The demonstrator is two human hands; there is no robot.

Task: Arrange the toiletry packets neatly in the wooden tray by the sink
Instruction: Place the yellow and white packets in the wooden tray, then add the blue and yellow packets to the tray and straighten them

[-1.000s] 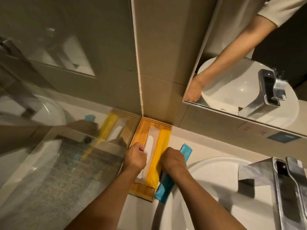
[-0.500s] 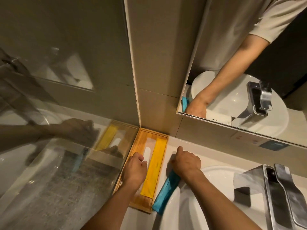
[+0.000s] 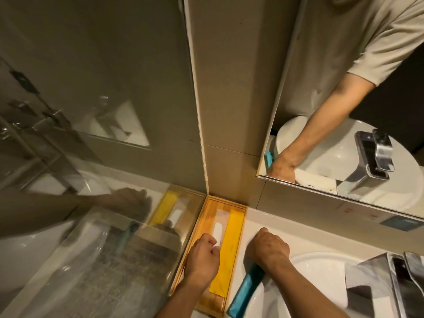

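Hiding blue packet (image 3: 244,291) (right hand (image 3: 268,249)).

Beside your bare hands, the tray (image 3: 207,213) shows warm, grained wood with a smooth satin finish, holding a matt yellow packet (image 3: 226,255) with a saw-toothed end and a translucent, frosted-looking plastic packet (image 3: 219,222). The teal packet (image 3: 244,291) has a faint sheen and lies on the glossy white ceramic basin (image 3: 316,271). You also face a polished chrome faucet (image 3: 403,285), matt beige wall tiles (image 3: 231,88) and a reflective glass panel (image 3: 91,134).
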